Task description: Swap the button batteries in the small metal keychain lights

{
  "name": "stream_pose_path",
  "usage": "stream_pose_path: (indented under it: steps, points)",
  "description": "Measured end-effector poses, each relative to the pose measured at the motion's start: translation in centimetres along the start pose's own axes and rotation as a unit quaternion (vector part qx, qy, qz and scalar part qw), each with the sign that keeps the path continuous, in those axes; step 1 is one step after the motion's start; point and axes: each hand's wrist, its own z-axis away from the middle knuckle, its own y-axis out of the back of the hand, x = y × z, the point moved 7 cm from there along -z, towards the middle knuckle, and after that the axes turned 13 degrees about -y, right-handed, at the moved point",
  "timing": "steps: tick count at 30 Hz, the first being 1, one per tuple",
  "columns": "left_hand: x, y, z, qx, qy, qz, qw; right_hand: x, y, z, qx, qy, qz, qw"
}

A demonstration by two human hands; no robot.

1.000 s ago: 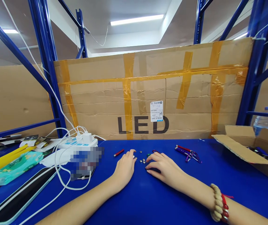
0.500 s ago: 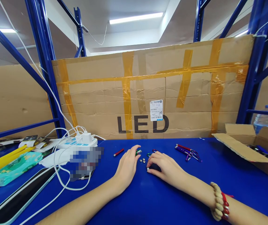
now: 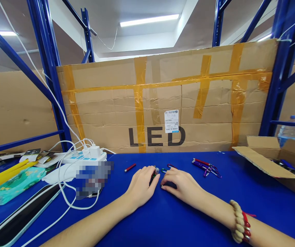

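Note:
My left hand point(image 3: 142, 185) curls over the blue tabletop, closed around a small green metal tube point(image 3: 155, 172) that shows only partly between thumb and fingers. Just to the right, my right hand point(image 3: 180, 181) has thumb and index finger pinched on a tiny silver button cell point(image 3: 162, 186), mostly covered by the fingertips. Beyond the hands lie a green carabiner clip point(image 3: 163, 170) and a red carabiner clip point(image 3: 171, 166). A short red metal tube point(image 3: 130, 167) rests left of my left hand.
Red and purple tubes with carabiners point(image 3: 206, 167) lie right of centre. An open cardboard box point(image 3: 268, 161) stands at the right edge. On the left are a white power strip point(image 3: 85, 156), looping white cables and yellow rolls point(image 3: 10, 173). A cardboard wall point(image 3: 106, 113) closes off the back.
My left hand has shifted slightly right, its thumb and fingers moving to where the loose button cells lay, and these no longer show. My right hand stays nearly in place.

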Motion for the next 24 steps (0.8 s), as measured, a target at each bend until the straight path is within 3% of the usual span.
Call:
stream_pose_path:
  steps: [6, 10, 14, 24]
  points:
    - [0.3, -0.2, -0.1, -0.001, -0.031, -0.002, 1.000, 0.4, 2.1, 0.3, 0.135, -0.028, -0.047, 0.989]
    - [0.7, 0.0, -0.2, -0.001, -0.056, 0.026, 0.998, -0.1, 3.2, 0.8, 0.204, 0.019, -0.084, 0.975]
    - [1.0, 0.2, -0.1, -0.008, -0.068, 0.035, 0.997, -0.4, 3.7, 1.2, 0.218, 0.042, -0.095, 0.970]
    - [1.2, -0.1, 0.0, -0.025, -0.083, 0.029, 0.996, -0.3, 3.3, 1.0, 0.184, 0.049, -0.133, 0.973]
